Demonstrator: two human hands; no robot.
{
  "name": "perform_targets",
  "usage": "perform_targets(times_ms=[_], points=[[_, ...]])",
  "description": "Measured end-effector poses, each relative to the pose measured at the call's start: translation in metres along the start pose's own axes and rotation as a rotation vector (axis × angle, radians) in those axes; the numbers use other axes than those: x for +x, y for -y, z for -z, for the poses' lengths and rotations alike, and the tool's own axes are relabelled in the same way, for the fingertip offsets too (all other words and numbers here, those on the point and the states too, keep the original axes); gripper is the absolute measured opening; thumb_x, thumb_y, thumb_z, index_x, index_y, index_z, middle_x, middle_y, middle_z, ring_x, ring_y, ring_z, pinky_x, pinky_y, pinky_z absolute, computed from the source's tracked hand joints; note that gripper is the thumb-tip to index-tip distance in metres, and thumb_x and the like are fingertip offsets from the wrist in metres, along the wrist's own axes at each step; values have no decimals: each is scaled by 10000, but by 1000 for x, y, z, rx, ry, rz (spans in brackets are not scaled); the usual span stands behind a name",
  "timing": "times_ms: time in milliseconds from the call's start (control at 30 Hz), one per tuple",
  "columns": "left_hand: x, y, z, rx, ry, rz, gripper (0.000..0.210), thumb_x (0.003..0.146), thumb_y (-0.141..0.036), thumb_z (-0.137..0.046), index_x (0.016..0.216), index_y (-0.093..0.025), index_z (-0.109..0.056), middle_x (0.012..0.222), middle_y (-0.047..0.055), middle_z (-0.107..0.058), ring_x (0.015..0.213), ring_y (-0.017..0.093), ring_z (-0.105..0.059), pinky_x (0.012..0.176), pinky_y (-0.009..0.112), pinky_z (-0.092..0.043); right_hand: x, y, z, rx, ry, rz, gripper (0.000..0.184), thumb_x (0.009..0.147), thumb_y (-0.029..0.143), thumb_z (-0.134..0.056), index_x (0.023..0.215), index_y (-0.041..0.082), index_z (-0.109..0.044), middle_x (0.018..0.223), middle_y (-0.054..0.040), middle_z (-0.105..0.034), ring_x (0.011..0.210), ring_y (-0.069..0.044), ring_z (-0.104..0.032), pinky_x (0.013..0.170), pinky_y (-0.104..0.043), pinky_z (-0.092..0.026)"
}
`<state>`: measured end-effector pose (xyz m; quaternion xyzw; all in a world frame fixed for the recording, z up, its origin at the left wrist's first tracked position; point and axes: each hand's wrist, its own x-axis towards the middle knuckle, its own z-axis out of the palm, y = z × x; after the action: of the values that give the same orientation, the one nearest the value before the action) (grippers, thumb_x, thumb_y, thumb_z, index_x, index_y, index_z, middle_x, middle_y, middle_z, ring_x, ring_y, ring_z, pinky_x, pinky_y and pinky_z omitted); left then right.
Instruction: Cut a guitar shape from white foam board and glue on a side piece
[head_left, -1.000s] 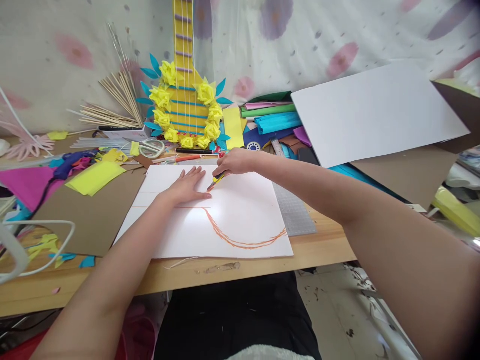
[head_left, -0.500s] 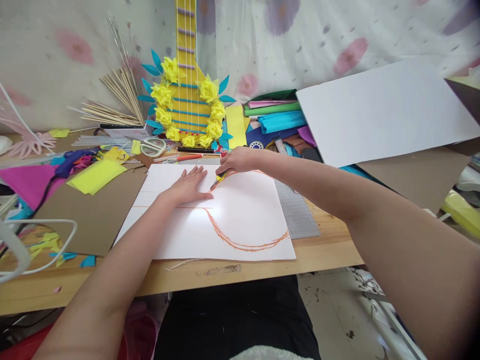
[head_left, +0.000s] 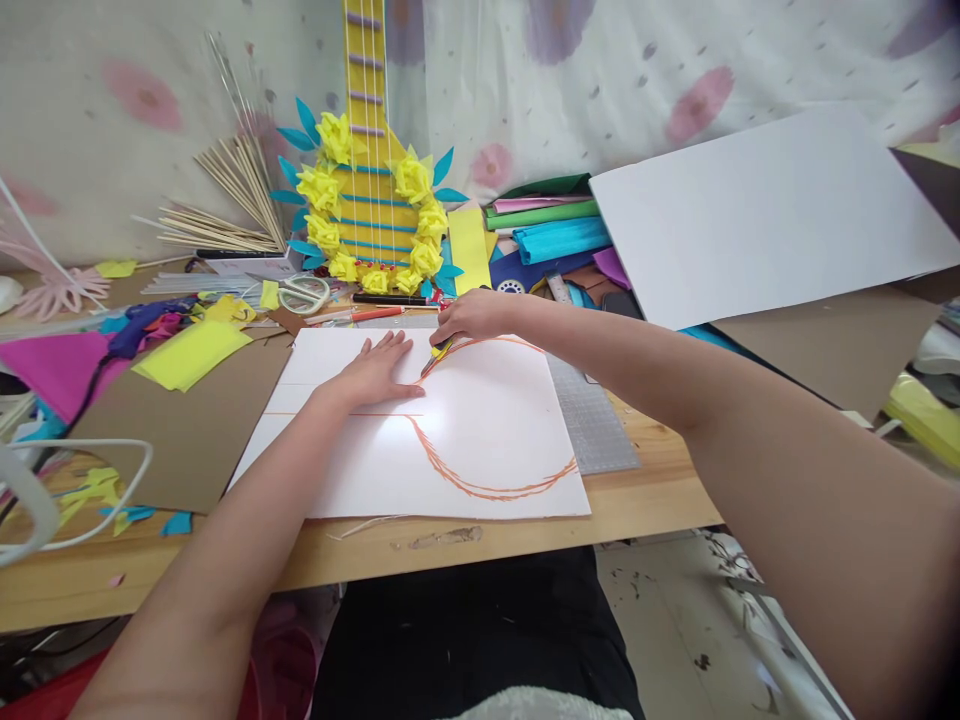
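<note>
Because the left hand (head_left: 371,372) lies flat with its fingers spread on the white board (head_left: 495,430), I read it, from my remote post, as open and bearing down rather than grasping. The right hand (head_left: 474,316) is closed around the yellow-and-black cutter (head_left: 437,355). The board rests on the desk (head_left: 660,490) in front of the wearer, its long axis running left to right, roughly along the desk's near edge.

Principal relation: the cutter slants, its handle in the right hand on the far side, its tip directed leftward and toward the wearer. That tip lies on the upper branch of the orange outline (head_left: 480,491), just beyond the left thumb (head_left: 411,391); of the left hand's parts, I judge the thumb the nearest to the blade. From the tip, the upper branch rises and bends to the right, passing partly beneath the right hand, while the lower branch curves on the wearer's side, in full view. I cannot tell whether the blade has entered the surface.

Surroundings: a grey mat (head_left: 600,420) shows past the board's right edge; a yellow stringed model (head_left: 379,215) stands behind, with the scissors (head_left: 304,295) near its base at left.
</note>
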<state>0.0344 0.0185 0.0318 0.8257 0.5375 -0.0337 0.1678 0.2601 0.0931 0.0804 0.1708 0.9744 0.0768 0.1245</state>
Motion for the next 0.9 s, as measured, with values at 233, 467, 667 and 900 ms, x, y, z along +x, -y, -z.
perform_targets(times_ms=[233, 467, 667, 900], points=[[-1, -2, 2, 11, 18, 6, 1052, 667, -711, -533, 1486, -140, -201, 1567, 114, -86, 1447, 256, -14, 1157, 462, -19, 1, -7, -5, -8, -55, 46, 370, 913, 243, -435, 1245, 330, -573, 1086, -37, -662, 833, -147, -566, 607, -257, -257], [0, -1, 1, 11, 12, 8, 1044, 661, -715, -537, 1483, -157, -216, 1565, 124, -96, 1445, 270, -29, 1153, 469, -27, 3, -15, -11, -25, -105, 91, 371, 910, 233, -420, 1230, 328, -582, 1061, -29, -670, 840, -146, -572, 621, -261, -270], [0, -2, 2, 19, 15, 16, 1037, 663, -700, -542, 1483, -160, -210, 1565, 127, -89, 1445, 266, -24, 1153, 468, -26, 2, -18, -13, -38, -119, 86, 366, 918, 237, -404, 1223, 321, -587, 1060, -33, -671, 816, -143, -564, 631, -264, -276], [0, -2, 3, 20, 19, 15, 1028, 663, -712, -538, 1483, -181, -217, 1567, 116, -83, 1443, 284, -28, 1153, 472, -36, 1, -20, -15, -26, -107, 80, 363, 932, 248, -383, 1227, 305, -588, 1091, -40, -664, 834, -146, -566, 625, -265, -285]])
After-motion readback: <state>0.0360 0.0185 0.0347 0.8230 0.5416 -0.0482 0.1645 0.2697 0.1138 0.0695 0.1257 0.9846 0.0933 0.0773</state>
